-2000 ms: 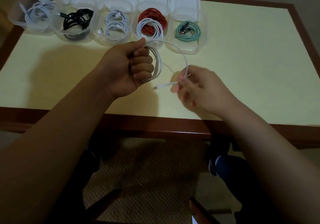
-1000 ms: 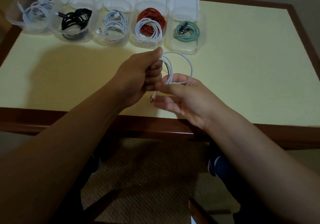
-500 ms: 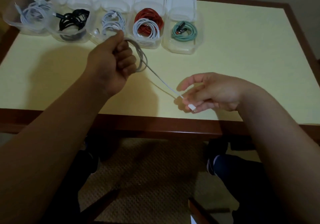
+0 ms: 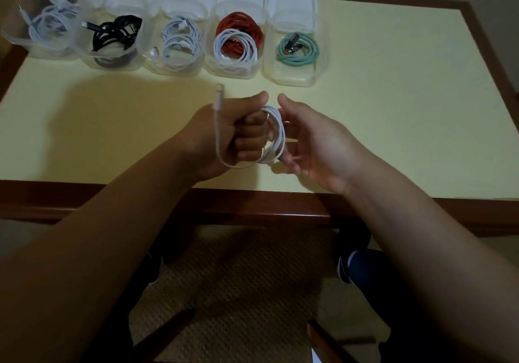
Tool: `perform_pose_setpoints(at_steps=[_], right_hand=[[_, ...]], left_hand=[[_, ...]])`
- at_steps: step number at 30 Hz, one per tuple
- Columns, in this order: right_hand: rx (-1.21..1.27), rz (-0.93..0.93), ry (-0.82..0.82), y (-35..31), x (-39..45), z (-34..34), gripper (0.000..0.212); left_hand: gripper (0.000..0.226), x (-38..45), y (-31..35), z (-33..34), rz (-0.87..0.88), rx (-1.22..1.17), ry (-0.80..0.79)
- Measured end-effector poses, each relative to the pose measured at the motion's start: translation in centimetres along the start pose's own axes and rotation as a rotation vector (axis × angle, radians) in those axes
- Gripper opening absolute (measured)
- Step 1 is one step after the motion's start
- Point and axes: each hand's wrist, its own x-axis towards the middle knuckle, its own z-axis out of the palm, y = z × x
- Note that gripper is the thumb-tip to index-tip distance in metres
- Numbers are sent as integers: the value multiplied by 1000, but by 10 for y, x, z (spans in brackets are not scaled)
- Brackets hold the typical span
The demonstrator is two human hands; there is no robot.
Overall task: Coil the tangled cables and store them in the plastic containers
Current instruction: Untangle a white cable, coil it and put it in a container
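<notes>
**White cable coiled in your left fist, above the table**

The fingers of your left hand (image 4: 238, 135) are curled tight into a fist around one side of the white cable (image 4: 273, 138), with the thumb on top. Your right hand (image 4: 306, 143) stands just beside it. Its fingers are half bent and lightly spread, and the fingertips touch the other side of the coil; I cannot tell if they really pinch it.

The cable makes several round loops between the two hands, held above the yellow table (image 4: 393, 96), near its front edge. One free end goes under your left fist and rises up over the back of this hand, and its plug (image 4: 219, 94) points away from you.

Behind your hands, well apart, five clear plastic containers (image 4: 295, 77) stand in a row with lids open. From left to right they hold white cables (image 4: 49, 27), a black cable (image 4: 116, 34), white cables, a red cable (image 4: 241, 24) under a white coil, and a teal cable (image 4: 299, 49).
</notes>
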Motion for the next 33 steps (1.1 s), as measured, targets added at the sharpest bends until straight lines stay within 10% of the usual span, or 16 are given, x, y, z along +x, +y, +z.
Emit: perform_pose_setpoints(at_steps=[14, 21, 27, 33], right_hand=[[18, 67, -142, -7, -6, -10, 37], [-43, -135, 113, -5, 2, -10, 39], [-127, -168, 168, 0, 5, -12, 39], [70, -150, 219, -8, 3, -24, 40]], left_hand=[[50, 5, -12, 3, 103, 313, 130], [67, 11, -8, 4, 137, 225, 437], [11, 9, -17, 2, 406, 493, 509], [11, 9, -13, -8, 330, 393, 616]])
